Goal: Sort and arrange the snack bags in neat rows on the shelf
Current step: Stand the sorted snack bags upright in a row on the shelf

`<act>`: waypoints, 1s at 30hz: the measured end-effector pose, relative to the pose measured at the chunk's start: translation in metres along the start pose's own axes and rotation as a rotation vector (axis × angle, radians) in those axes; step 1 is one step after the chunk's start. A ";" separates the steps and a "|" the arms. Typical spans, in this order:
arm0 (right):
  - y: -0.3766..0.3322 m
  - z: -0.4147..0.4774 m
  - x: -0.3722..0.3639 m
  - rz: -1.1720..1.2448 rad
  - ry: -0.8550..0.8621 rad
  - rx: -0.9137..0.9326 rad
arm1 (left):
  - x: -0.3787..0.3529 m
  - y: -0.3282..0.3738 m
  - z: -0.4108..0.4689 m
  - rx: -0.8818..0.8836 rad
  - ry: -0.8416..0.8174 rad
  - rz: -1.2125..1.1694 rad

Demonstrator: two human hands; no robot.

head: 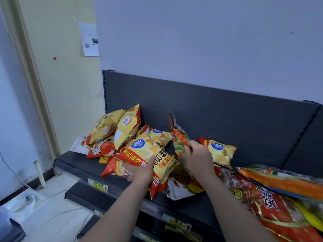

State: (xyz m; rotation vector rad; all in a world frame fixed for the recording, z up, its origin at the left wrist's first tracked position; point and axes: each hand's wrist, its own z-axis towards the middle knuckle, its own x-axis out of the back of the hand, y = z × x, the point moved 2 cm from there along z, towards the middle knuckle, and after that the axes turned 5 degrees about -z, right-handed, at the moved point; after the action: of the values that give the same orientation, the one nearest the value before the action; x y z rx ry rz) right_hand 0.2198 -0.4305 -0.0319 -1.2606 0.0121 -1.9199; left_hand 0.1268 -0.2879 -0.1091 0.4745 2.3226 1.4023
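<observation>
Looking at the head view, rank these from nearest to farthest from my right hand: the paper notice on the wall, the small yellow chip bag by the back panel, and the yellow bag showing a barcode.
1. The small yellow chip bag, just right of the right hand.
2. The barcode bag, atop the left pile.
3. The paper notice, high on the left wall.

Left end of the shelf point(75, 161) is jammed at the back by a heap of yellow bags point(111, 130); only the front-left corner of the deck lies bare. Middle's crowded: the left hand point(141, 172) grips a big yellow bag point(145, 149), and the right hand point(197, 156) holds a green-and-orange bag point(180, 144) upright, with a narrow dark gap between them. Over right, a large red bag point(262, 206) and an orange bag point(288, 182) cover the front, with bare deck behind along the back panel point(227, 110).
</observation>
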 end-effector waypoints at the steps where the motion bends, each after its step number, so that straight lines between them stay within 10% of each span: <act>1: 0.001 -0.002 0.000 0.002 -0.003 0.002 | 0.001 -0.001 0.003 -0.007 -0.009 -0.013; 19: 0.001 -0.044 -0.013 0.117 -0.210 0.006 | 0.056 0.005 0.002 -0.051 -0.215 0.001; 30: 0.018 -0.040 -0.004 0.291 -0.183 -0.202 | 0.055 0.048 -0.037 -0.628 0.072 0.505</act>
State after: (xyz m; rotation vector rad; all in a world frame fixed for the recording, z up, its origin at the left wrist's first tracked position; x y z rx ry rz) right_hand 0.2009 -0.4559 -0.0620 -1.4763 0.2857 -1.5784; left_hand 0.0654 -0.2683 -0.0587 0.8466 1.7180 2.2938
